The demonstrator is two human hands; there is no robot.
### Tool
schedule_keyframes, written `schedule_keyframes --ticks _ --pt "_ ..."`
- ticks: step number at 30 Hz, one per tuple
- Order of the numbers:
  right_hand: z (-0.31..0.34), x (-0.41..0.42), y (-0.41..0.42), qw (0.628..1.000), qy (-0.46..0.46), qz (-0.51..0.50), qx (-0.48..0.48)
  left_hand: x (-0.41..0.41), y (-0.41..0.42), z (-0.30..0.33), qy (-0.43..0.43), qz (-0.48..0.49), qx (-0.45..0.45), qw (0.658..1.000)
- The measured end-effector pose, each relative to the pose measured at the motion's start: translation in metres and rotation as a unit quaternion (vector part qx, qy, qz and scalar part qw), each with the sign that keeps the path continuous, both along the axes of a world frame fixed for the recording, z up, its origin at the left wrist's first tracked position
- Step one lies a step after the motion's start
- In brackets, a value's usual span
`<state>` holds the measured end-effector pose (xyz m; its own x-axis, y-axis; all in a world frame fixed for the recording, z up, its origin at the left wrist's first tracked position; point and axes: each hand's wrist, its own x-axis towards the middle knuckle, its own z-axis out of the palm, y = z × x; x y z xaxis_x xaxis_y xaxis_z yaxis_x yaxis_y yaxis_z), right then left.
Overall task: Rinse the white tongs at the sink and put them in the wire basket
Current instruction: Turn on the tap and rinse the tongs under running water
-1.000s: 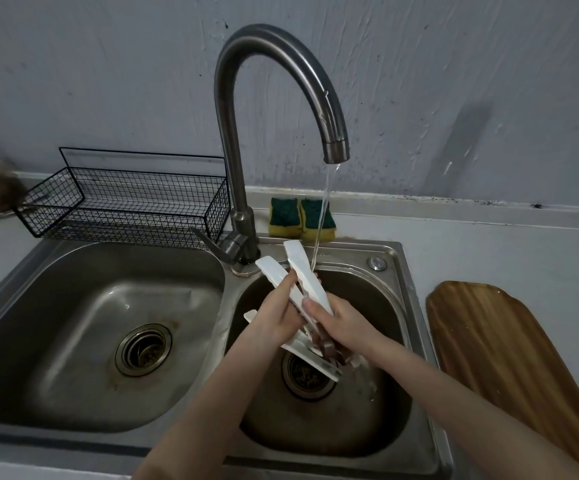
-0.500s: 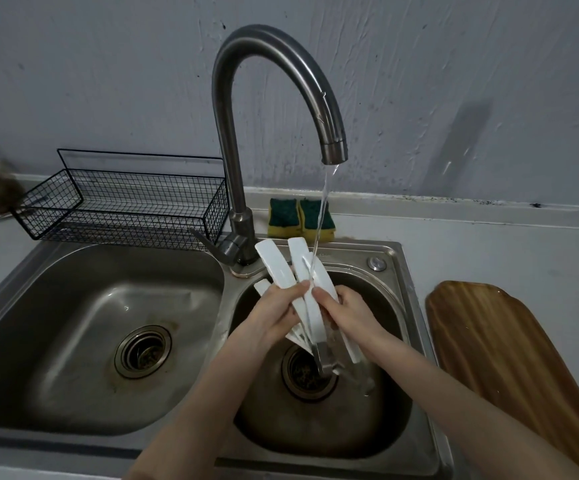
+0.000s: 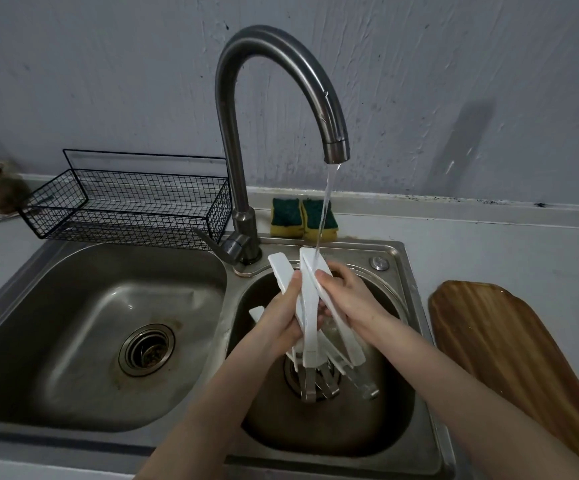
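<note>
Several white tongs [image 3: 310, 317] with metal ends are bunched together over the right sink bowl [image 3: 395, 427], handles up, metal ends down near the drain. My left hand [image 3: 283, 317] grips the bunch from the left. My right hand [image 3: 347, 299] holds it from the right, thumb on a white arm. Water runs from the faucet [image 3: 333, 147] onto the top of the tongs. The black wire basket [image 3: 132, 206] stands empty on the counter behind the left bowl.
The left sink bowl [image 3: 56, 306] holds nothing but its drain. Two green-and-yellow sponges [image 3: 302, 218] lean against the back ledge. A wooden cutting board [image 3: 510, 358] lies on the counter to the right. A blurred object sits at the far left edge.
The tongs have turned from tilted to nearly upright under the stream. My right hand has slid up from the lower part toward the top of the white arms.
</note>
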<state>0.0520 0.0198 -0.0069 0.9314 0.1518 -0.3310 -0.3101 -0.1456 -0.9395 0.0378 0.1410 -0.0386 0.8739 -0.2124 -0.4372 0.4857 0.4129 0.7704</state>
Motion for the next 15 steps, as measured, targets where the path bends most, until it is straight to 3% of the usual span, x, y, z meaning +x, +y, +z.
schedule_keyframes --ticks 6,12,15 --pt "-0.007 0.002 -0.005 0.999 0.003 -0.031 -0.041 -0.005 0.0 0.009 -0.053 -0.013 0.003 0.998" --pt "-0.005 0.003 0.0 0.997 -0.006 -0.039 -0.074 -0.003 -0.005 0.013 -0.038 -0.035 0.059 0.997" --pt "-0.003 0.002 0.005 0.996 -0.026 -0.041 -0.072 -0.002 -0.005 0.016 -0.035 -0.029 0.036 0.998"
